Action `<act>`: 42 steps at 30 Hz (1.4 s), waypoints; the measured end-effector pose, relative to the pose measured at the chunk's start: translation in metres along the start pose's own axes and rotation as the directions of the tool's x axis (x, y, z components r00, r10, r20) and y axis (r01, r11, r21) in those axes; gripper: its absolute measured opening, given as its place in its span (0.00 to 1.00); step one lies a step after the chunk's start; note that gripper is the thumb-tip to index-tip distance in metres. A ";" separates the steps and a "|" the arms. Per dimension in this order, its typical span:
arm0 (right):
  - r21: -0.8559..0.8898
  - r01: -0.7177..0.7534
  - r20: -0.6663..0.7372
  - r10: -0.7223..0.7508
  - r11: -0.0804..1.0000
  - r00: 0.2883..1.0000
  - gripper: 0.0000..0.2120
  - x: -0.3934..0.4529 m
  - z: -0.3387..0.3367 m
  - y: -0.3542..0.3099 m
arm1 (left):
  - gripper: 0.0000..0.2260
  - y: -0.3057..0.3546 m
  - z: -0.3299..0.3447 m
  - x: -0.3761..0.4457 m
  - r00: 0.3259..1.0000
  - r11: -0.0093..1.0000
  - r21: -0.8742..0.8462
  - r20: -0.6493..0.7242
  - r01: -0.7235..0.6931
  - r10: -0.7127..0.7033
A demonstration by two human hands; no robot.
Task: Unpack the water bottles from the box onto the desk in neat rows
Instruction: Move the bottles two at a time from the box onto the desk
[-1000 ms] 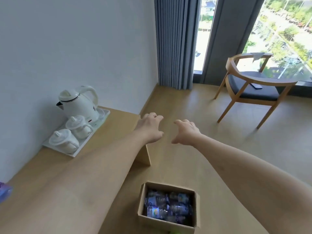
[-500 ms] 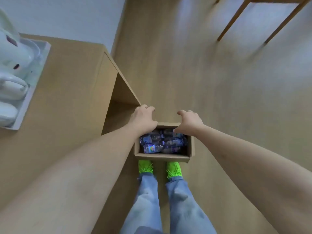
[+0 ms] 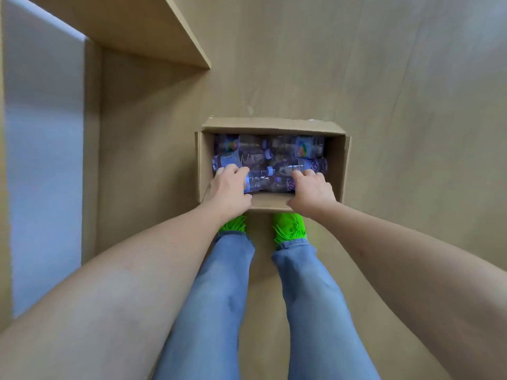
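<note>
An open cardboard box (image 3: 271, 127) stands on the wooden floor just ahead of my feet. Several clear water bottles (image 3: 277, 152) with purple labels and caps lie on their sides in it. My left hand (image 3: 229, 189) reaches over the near wall, its fingers curled around a bottle at the box's left. My right hand (image 3: 311, 192) does the same on a bottle at the right. Both thumbs lie along the near wall, which my palms partly hide. The wooden desk (image 3: 123, 26) shows only as a corner at the upper left.
My legs in blue jeans (image 3: 225, 292) and bright green shoes (image 3: 288, 227) stand right behind the box. A pale wall (image 3: 46, 160) runs down the left side. Wooden floor (image 3: 411, 105) surrounds the box to the right and beyond it.
The view has tilted from the room down onto the box. Both hands have dropped from mid-air into the box and onto the bottles. The kettle tray and chair have left the view.
</note>
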State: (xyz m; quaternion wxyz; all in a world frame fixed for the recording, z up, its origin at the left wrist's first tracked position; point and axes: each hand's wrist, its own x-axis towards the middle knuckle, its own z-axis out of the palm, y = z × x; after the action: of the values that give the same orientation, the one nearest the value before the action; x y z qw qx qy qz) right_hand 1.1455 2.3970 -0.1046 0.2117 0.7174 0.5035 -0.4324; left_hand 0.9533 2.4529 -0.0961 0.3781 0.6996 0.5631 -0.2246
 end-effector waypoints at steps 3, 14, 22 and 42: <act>-0.032 0.035 -0.039 -0.036 0.999 0.999 0.27 0.046 0.031 0.006 | 0.24 -0.013 0.038 0.040 1.000 1.000 0.015 -0.002 -0.003 0.003; -0.295 0.246 -0.165 -0.303 0.923 0.939 0.25 0.151 0.101 0.021 | 0.27 -0.014 0.132 0.127 0.992 0.949 0.289 0.056 -0.129 0.118; -0.425 0.237 -0.281 -0.376 0.874 0.883 0.20 0.171 0.109 0.030 | 0.20 -0.003 0.155 0.150 0.996 0.846 0.527 0.002 -0.077 0.090; 0.316 0.130 -0.326 -0.021 0.940 0.945 0.17 0.017 -0.033 0.025 | 0.25 0.043 -0.023 0.028 0.998 0.998 -0.049 -0.035 0.043 -0.045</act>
State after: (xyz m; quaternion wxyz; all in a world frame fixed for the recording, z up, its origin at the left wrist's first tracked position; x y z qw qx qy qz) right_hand 1.1831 2.4203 -0.1045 -0.0135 0.7830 0.4779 -0.3980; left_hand 0.9990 2.4846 -0.0906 0.3796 0.6817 0.5904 -0.2063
